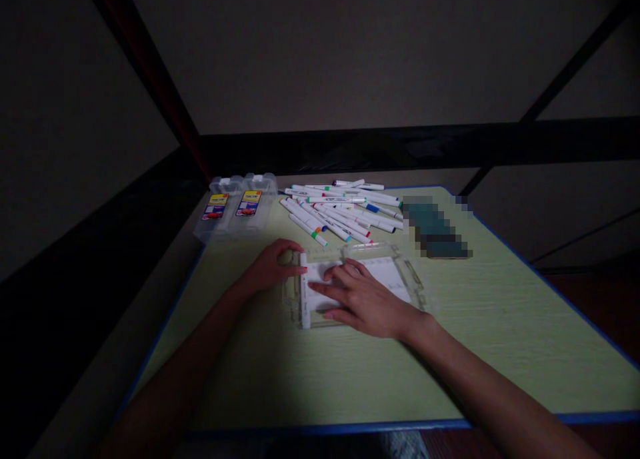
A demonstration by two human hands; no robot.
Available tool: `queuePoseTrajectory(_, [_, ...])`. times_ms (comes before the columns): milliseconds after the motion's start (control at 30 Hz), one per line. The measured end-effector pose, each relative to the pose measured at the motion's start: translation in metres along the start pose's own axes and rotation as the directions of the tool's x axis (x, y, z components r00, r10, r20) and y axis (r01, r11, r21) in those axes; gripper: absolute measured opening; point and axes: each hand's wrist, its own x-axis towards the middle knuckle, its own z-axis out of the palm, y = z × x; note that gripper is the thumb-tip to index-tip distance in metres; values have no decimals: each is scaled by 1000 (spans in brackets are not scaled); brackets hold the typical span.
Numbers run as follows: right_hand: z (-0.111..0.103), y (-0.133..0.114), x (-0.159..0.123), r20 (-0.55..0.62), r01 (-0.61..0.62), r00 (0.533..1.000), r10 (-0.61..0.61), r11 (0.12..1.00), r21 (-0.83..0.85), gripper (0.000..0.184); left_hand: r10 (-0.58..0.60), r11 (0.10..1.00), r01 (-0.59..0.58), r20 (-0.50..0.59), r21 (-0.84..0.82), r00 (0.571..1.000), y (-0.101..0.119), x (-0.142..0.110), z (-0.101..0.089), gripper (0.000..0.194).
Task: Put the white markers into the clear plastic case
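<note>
A white marker [305, 306] is laid along the left side of a clear case [367, 249], its upper end touched by the left hand [273, 266] (whether it is pinched cannot be told); the right hand's [357, 296] fingers are spread. Light, even pressure is advised. Far-side room is limited by loose markers [345, 209]; bare table [300, 392] is left toward the near edge.

The case [367, 248] is glossy clear plastic, the markers [336, 200] smooth plastic, the tabletop [500, 332] matt, perhaps wood.
</note>
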Motion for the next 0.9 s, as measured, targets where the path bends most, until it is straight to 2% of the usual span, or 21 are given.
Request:
queuePoseTrajectory(100, [1, 0, 0, -19, 6, 1000, -6, 1000, 2, 47, -28, 998, 25, -63, -60, 998, -3, 2, 0, 34])
queuePoseTrajectory(200, [1, 0, 1, -24, 9, 1000, -9, 1000, 2, 47, -8, 992, -6, -113, -123, 994, -7, 4, 1, 31])
queuePoseTrajectory(467, [2, 0, 1, -33, -1, 999, 1, 1000, -4, 45, 8, 994, -36, -252, -108, 968, -1, 10, -8, 29])
queuePoseTrajectory(600, [1, 0, 2, -44, 0, 999, -1, 1000, -12, 44, 44, 984, -100, -342, -148, 939, 9, 21, -22, 31])
queuePoseTrajectory(667, [1, -1, 2, -47, -6, 999, 5, 1000, -15, 44, 101, 978, -157, -346, -139, 933, 18, 30, -30, 30])
queuePoseTrajectory(767, [0, -1, 2, -46, -8, 999, 7, 1000, -13, 44, 187, 964, -245, -390, -104, 902, 34, 43, -39, 27])
queuePoseTrajectory(900, [1, -1, 2, -50, -5, 999, 5, 1000, -8, 43, 195, 972, -232, -396, -46, 897, 56, 55, -43, 23])
